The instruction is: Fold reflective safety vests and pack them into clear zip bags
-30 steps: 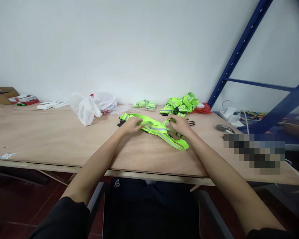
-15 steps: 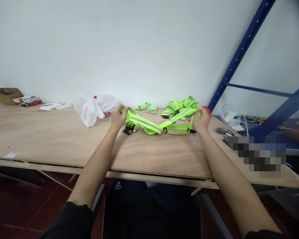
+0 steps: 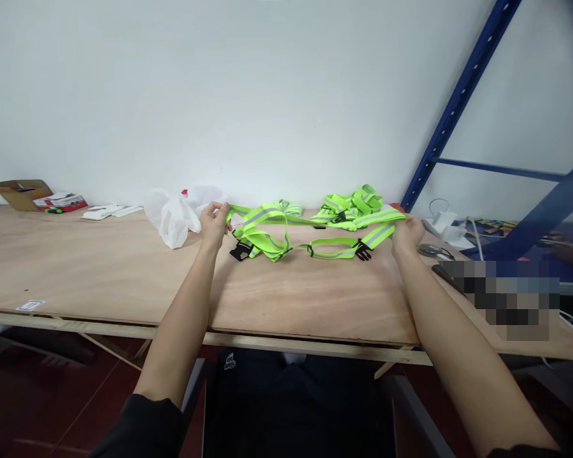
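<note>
A neon-green reflective strap vest [image 3: 286, 230] with grey bands and black buckles is stretched wide just above the wooden table [image 3: 100, 267]. My left hand [image 3: 214, 221] pinches its left end, fingers closed. Gripping the right end is my right hand [image 3: 407, 232], also closed. The lower loops and buckles hang down and touch the tabletop between my hands.
A pile of more green reflective vests [image 3: 351, 205] lies behind, near the wall, with a small folded one [image 3: 289, 206] beside it. A white plastic bag [image 3: 174, 213] sits left of my left hand. A cardboard box [image 3: 19, 193] stands far left. Blue shelving [image 3: 463, 95] and cables are on the right.
My hands lifted the vest off the table and pulled apart, left hand going left, right hand going right, so the vest is now stretched out wide.
</note>
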Available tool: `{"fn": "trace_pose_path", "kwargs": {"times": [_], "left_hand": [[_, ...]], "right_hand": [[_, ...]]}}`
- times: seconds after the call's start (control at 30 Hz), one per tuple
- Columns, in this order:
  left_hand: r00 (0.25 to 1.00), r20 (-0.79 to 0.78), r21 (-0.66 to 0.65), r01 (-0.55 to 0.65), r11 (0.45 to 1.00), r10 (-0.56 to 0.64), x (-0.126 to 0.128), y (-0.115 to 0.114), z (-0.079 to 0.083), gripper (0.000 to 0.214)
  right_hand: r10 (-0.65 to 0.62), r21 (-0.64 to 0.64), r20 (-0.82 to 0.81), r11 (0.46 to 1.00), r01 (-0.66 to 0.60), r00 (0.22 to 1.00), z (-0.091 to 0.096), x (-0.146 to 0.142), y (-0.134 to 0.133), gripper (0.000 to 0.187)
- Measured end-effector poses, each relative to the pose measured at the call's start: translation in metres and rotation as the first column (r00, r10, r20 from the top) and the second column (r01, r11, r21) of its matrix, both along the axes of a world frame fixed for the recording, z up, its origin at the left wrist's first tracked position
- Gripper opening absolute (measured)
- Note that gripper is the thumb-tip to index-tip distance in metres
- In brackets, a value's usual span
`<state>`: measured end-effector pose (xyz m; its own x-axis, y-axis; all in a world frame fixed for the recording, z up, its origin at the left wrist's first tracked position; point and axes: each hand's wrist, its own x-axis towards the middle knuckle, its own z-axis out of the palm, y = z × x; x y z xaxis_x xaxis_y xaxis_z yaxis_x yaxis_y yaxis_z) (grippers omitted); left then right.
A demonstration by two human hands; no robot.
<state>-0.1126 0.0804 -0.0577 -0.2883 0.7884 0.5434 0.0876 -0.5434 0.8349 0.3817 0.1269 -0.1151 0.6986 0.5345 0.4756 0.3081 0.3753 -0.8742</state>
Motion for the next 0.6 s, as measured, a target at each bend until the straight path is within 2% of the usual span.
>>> {"fn": "trace_pose_path", "kwargs": {"times": [0.07, 0.13, 0.23, 0.33, 0.4, 0.47, 0.53, 0.6], "left_hand": [[0.989, -0.058, -0.083, 0.130, 0.988, -0.135, -0.003, -0.002, -0.001, 0.041], [0.973, -0.096, -0.143, 0.196, 0.970, -0.210, -0.004, -0.004, -0.003, 0.041], [0.949, -0.104, -0.167, 0.278, 0.946, -0.298, -0.001, -0.007, -0.004, 0.043], [0.913, -0.117, -0.211, 0.362, 0.908, -0.391, 0.007, -0.011, -0.003, 0.046], [0.894, -0.145, -0.242, 0.384, 0.891, -0.424, 0.015, -0.016, -0.001, 0.049], [0.876, -0.187, -0.243, 0.397, 0.885, -0.444, 0.024, -0.023, 0.001, 0.051], [0.854, -0.237, -0.234, 0.413, 0.880, -0.464, 0.035, -0.027, 0.001, 0.053], [0.827, -0.274, -0.247, 0.433, 0.867, -0.491, 0.045, -0.028, -0.003, 0.054]], "right_hand": [[-0.009, -0.045, 0.068, 0.999, 0.012, 0.998, -0.002, 0.001, -0.005, 0.015], [0.010, -0.079, 0.120, 0.997, -0.001, 0.993, -0.001, 0.000, -0.009, 0.017], [0.070, -0.035, 0.101, 0.997, -0.067, 0.992, 0.006, -0.008, -0.013, 0.019], [0.104, 0.041, 0.181, 0.993, -0.113, 0.978, 0.018, -0.029, -0.019, 0.019], [0.197, 0.027, 0.257, 0.977, -0.211, 0.946, 0.027, -0.051, -0.029, 0.017], [0.406, -0.055, 0.313, 0.910, -0.410, 0.859, 0.032, -0.075, -0.042, 0.017], [0.635, -0.234, 0.386, 0.769, -0.595, 0.670, 0.033, -0.099, -0.055, 0.028], [0.788, -0.384, 0.386, 0.611, -0.693, 0.480, 0.029, -0.122, -0.065, 0.036]]}}
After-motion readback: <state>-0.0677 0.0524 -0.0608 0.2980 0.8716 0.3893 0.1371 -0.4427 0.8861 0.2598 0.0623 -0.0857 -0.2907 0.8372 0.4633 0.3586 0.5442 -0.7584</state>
